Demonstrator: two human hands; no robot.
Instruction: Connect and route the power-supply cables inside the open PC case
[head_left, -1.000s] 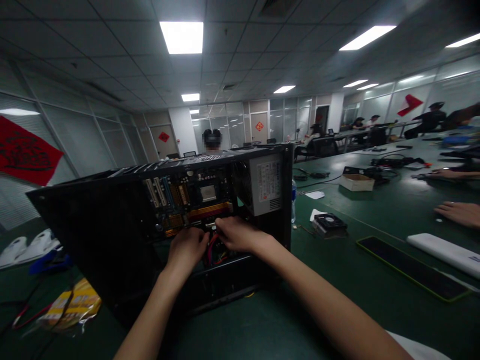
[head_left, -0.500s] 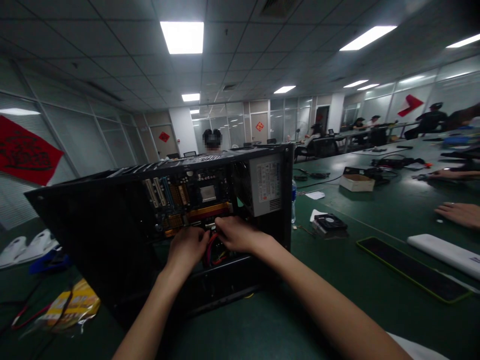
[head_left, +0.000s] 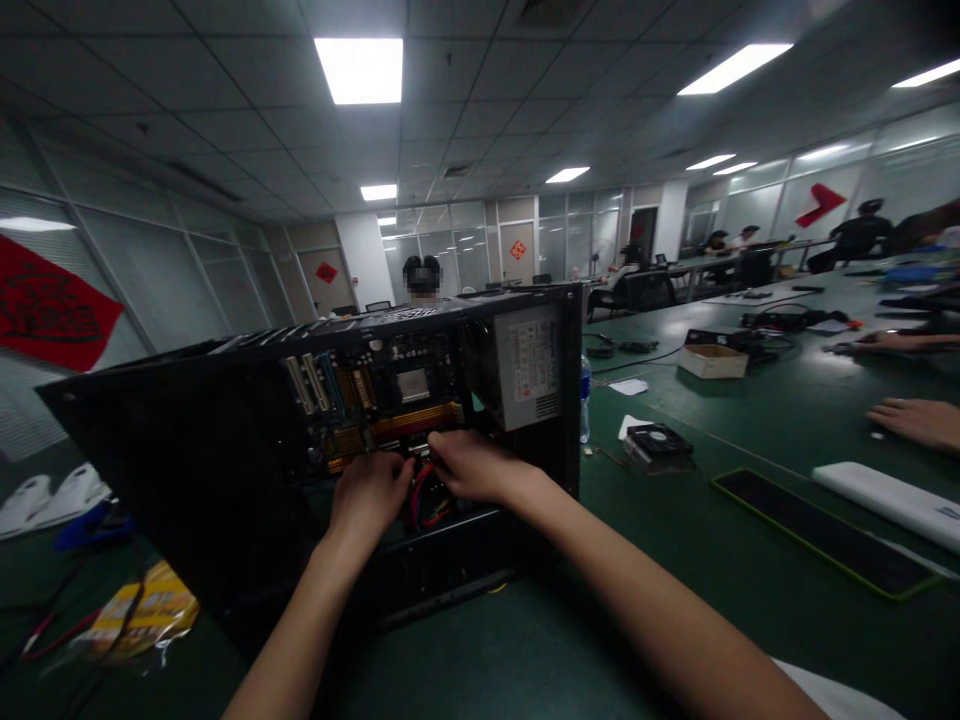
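Cables [head_left: 417, 492] lie between left grip [head_left: 369, 490] and right grip [head_left: 471, 466] (pinching or spread, I cannot tell).

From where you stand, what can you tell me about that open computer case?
The computer case stands on the green table, its near side open. It looks like black-painted metal, with a perforated patch on top. Inside are a motherboard with white, blue and orange slots and, at the picture's upper right, a grey power supply with a white label. Red cables loop below the board. The left hand and right hand reach in; their fingertip contact is unclear.
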